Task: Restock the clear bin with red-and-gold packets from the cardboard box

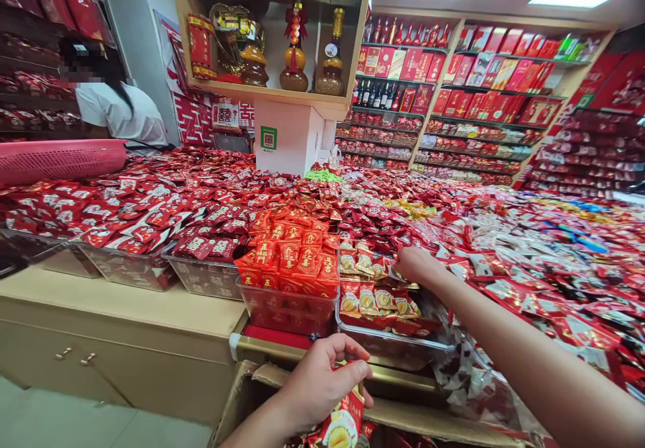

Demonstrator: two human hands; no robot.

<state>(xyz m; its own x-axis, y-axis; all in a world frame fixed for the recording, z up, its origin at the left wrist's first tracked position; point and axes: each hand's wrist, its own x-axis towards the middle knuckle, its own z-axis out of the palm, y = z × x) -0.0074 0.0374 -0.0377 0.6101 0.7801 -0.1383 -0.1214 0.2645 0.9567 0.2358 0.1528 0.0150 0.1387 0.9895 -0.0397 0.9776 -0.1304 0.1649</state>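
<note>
My left hand is closed round a red and gold durian candy packet, above an open cardboard box with more packets inside. My right hand reaches over a clear plastic bin of similar durian packets, at its back right part. Its fingers are bent downward and partly hidden, so whether they hold a packet does not show. Left of that bin stands another clear bin filled with orange-red packets.
Heaps of wrapped candy spread across the wide counter. A pink basket lies at the left, near a person in a white shirt. A white pillar with a QR code rises behind, under a glass-shelved cabinet.
</note>
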